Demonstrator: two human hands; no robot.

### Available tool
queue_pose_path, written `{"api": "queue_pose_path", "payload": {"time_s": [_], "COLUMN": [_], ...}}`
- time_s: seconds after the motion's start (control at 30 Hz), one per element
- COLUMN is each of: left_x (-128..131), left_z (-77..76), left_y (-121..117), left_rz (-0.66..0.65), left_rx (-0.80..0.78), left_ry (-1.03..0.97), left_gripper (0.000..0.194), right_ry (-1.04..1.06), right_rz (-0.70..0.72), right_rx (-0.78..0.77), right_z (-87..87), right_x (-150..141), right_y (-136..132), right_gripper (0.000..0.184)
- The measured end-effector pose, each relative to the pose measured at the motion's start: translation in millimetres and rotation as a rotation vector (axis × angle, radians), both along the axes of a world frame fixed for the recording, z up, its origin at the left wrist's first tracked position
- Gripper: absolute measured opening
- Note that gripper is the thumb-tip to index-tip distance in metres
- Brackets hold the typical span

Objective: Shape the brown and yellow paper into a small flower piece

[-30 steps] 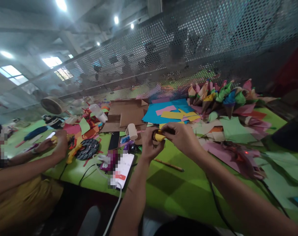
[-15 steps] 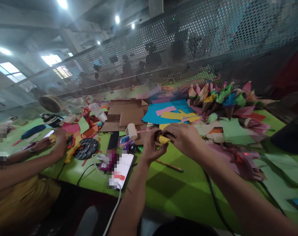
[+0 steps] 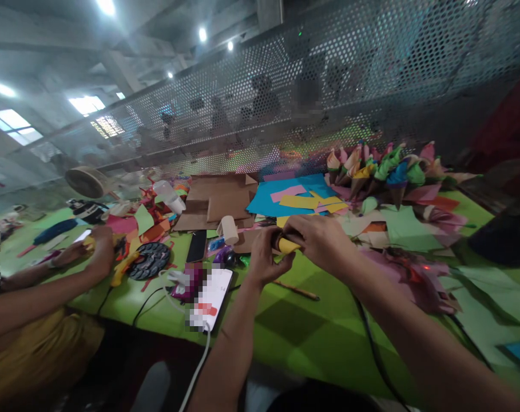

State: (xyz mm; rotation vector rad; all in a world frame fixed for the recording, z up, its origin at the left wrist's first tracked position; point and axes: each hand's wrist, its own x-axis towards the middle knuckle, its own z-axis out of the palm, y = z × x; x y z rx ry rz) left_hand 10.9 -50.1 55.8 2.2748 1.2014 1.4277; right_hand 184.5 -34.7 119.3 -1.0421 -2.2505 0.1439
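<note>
Between my two hands is a small curled piece of yellow paper (image 3: 288, 246), with a dark brown part beside it that my fingers mostly hide. My left hand (image 3: 266, 256) is closed round its left side, thumb below. From the right, the bent fingers of my right hand (image 3: 317, 239) pinch its upper edge. Under my hands, a thin brown stick (image 3: 297, 290) lies on the green table (image 3: 302, 337). Just beyond them are flat sheets of blue paper (image 3: 266, 197) with yellow paper strips (image 3: 298, 202) on top.
Paper cones with coloured swirls (image 3: 388, 171) stand at the back right. A lit phone (image 3: 214, 297) with a white cable lies left of my forearm. Brown sheets (image 3: 229, 203), a paper roll (image 3: 230, 230) and a black round tray (image 3: 150, 261) sit leftward. A co-worker's hand (image 3: 100, 249) works at far left.
My hands stay almost in place, still holding the yellow paper, which shows slightly more to the right. The whole view has shifted a little.
</note>
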Motion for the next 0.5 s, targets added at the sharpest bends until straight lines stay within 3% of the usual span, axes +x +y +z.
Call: {"api": "queue_pose_path", "payload": {"time_s": [0.23,0.5], "left_x": [0.1,-6.6], "left_z": [2.1,-7.4], "left_y": [-0.1,7.7], "left_rz": [-0.073,-0.25], "left_rx": [-0.081,-0.462], "left_ry": [-0.053,-0.288], "left_gripper": [0.037,0.041], "right_ry": [-0.026,0.049], "right_rz": [-0.021,-0.012], "right_rx": [0.074,-0.185], "right_z": [3.0,2.3], "right_x": [3.0,6.2], "right_y": [-0.1,9.2], "right_gripper": [0.01,0.006]}}
